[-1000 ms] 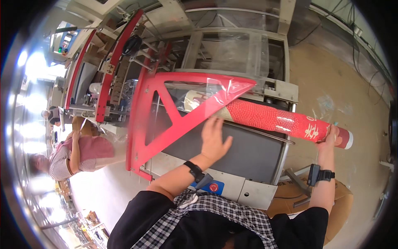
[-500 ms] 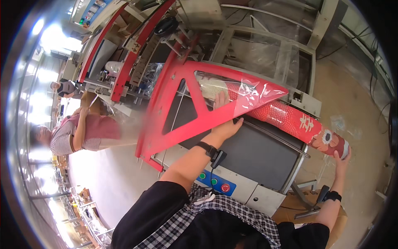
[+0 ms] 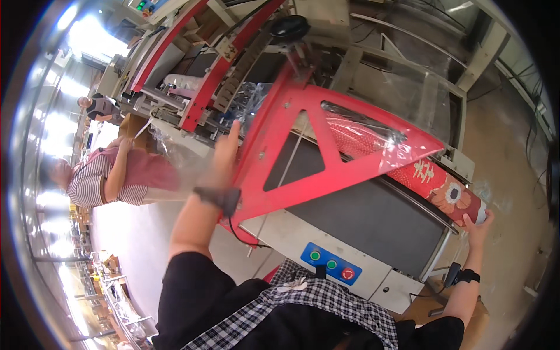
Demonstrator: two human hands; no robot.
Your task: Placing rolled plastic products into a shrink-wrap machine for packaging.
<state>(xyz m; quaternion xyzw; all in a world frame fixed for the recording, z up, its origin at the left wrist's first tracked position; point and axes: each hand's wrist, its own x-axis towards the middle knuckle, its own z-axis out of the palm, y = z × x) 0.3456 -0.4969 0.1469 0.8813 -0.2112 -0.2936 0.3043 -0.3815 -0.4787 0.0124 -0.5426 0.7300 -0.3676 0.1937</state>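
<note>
A long red patterned roll [image 3: 444, 189], with pale characters and a large flower near its end, slants under the red triangular frame [image 3: 350, 178]. Shiny clear film covers part of it, and the frame's bars hide some of its length. My right hand [image 3: 479, 226] is wrapped round the roll's outer end, at the right. My left hand [image 3: 224, 156] is off the roll, raised just left of the red frame. It is blurred, but a finger shows stretched out and nothing is seen in it.
The machine's dark belt [image 3: 373, 219] lies before me, with a blue button panel [image 3: 331, 263] at its near edge. Crumpled clear film [image 3: 248, 102] hangs behind the frame. A black handwheel [image 3: 290, 28] stands above. A person in a striped shirt [image 3: 99, 181] is at left.
My left hand has left the roll and swung left, past the frame. My right hand keeps its hold on the roll's end. The roll has slid further in under the frame.
</note>
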